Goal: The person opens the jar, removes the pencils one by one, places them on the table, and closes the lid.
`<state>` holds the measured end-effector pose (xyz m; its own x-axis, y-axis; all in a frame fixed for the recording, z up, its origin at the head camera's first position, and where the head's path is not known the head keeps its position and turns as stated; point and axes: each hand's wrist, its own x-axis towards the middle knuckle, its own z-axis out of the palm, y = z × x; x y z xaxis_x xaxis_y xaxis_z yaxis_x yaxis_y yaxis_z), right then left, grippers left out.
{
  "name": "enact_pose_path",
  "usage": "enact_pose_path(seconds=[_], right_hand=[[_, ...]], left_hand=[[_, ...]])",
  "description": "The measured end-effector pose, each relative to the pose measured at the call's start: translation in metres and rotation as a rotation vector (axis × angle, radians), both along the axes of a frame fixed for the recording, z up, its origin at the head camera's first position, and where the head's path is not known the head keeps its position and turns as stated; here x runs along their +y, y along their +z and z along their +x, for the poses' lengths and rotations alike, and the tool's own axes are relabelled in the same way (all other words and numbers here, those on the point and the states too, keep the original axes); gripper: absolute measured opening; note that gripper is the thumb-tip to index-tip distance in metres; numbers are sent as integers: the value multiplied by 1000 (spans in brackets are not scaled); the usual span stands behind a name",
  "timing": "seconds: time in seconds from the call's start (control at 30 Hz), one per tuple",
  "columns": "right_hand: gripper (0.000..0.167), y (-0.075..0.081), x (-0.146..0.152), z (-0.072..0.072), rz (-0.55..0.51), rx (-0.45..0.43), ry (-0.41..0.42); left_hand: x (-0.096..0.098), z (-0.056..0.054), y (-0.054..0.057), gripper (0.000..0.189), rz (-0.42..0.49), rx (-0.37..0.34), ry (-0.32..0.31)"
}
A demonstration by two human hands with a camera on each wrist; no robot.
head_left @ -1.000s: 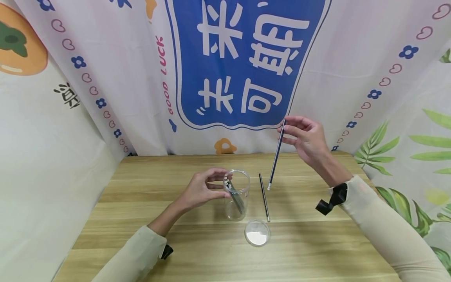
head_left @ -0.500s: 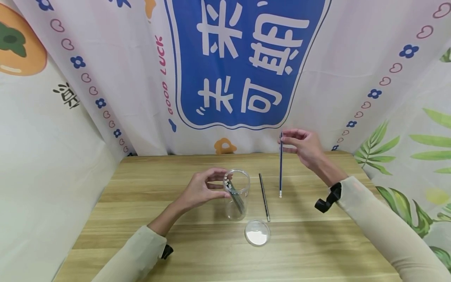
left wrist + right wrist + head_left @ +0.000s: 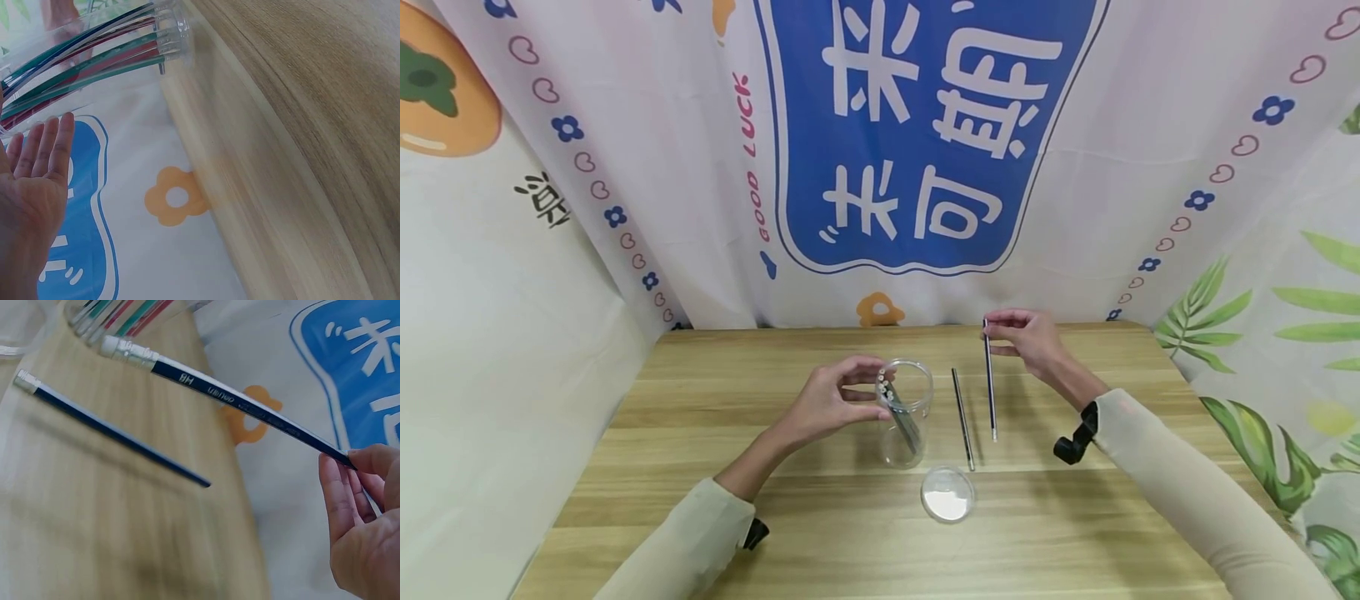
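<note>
In the head view my left hand point(image 3: 829, 402) holds a clear plastic jar point(image 3: 923, 421) upright on the table, thumb on the near side and fingers on the far side. Several pencils point(image 3: 87, 65) in green, red and blue lean inside it, white eraser ends up. My right hand point(image 3: 1033, 343) pinches the upper end of a dark blue pencil point(image 3: 231, 403) marked HB. This pencil hangs almost vertical, its white eraser pointing down, low over the table. Beside it a second dark pencil point(image 3: 962, 421) lies on the wood, between jar and right hand.
A round clear lid point(image 3: 947, 493) lies flat on the wooden table point(image 3: 760, 533), just in front of the jar. Behind the table's far edge hangs a printed curtain point(image 3: 707, 275). Black straps point(image 3: 1078, 437) show at the wrists.
My right hand has come down and slightly left with the pencil, which has swung from slanted to nearly vertical. The left hand and jar have stayed in place.
</note>
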<state>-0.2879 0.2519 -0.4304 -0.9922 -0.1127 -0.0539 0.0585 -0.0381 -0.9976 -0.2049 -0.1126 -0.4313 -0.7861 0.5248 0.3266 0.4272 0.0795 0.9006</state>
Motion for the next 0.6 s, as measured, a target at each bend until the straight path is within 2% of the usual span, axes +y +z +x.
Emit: enact_pose_path(seconds=[0.3, 0.6], right_hand=[[39, -29, -4, 0, 66, -53, -3], [39, -48, -8, 1, 155, -83, -3]], left_hand=[[0, 0, 0, 60, 0, -4, -3], [0, 1, 1, 60, -3, 3, -2]])
